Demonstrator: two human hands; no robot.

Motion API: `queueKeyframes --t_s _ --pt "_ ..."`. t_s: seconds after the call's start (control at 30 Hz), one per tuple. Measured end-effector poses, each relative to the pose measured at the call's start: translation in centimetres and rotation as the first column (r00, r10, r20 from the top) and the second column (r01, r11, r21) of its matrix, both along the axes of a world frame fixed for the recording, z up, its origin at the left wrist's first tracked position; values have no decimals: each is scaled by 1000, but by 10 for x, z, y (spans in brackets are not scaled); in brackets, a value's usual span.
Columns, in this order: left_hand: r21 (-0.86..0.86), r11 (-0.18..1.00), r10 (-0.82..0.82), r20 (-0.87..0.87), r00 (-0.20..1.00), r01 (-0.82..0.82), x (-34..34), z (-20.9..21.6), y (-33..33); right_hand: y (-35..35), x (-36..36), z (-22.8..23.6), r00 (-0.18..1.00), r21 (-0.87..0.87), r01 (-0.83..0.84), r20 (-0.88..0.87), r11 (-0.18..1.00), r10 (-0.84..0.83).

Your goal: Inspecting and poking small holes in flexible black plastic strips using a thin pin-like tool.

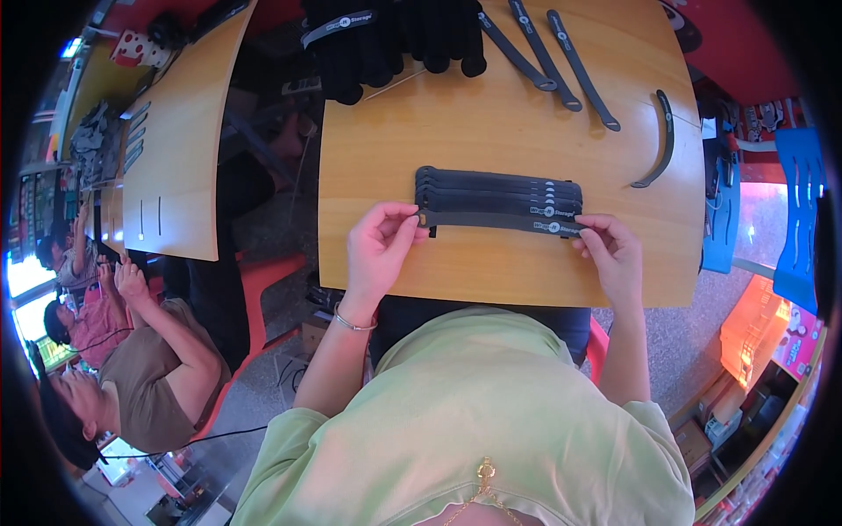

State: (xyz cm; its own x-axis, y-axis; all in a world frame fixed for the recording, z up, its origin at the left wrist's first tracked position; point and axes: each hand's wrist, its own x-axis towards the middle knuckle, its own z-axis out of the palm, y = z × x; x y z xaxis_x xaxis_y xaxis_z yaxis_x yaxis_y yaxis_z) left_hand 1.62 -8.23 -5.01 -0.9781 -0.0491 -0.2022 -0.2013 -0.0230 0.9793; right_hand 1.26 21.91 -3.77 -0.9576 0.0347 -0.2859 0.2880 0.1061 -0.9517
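Between my two hands a black storage strap (487, 222) with a slotted left end and white lettering near its right end is stretched level. My left hand (377, 250) pinches the slotted end between thumb and fingers. My right hand (617, 256) pinches the other end the same way. Just beyond lies a stack of similar straps (482, 187), laid side by side and overlapping, their ends lined up. The held strap runs along the near side of this stack; whether it touches the stack, I cannot tell.
On the wooden table (377, 145), several loose straps (545, 54) lie at the far side, one curved strap (667, 140) at the right. A pile of black strap bundles (386, 48) sits far left. At another table (189, 131) on the left, co-workers (153, 377) sit; an orange crate (752, 333) stands right.
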Motion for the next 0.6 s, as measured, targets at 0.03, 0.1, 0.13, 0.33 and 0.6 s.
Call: queueKeyframes --t_s 0.03,0.1,0.13,0.33,0.6 --pt "-11 1000 -6 2 1000 6 -1 -1 0 0 0 0 1000 -1 0 1 1000 0" --pt "-32 999 -1 4 1000 1 -2 -1 1 1 0 -1 1000 4 -3 3 1000 3" --pt "-53 999 4 5 1000 -4 -3 -1 1 1 0 -1 1000 4 -4 3 1000 4" --pt "-129 991 47 3 999 -46 -7 0 4 0 0 -4 999 8 18 -47 1000 -18" --pt "-172 983 81 53 995 -71 -11 -1 7 -2 -1 -5 997 25 71 -40 997 -70"
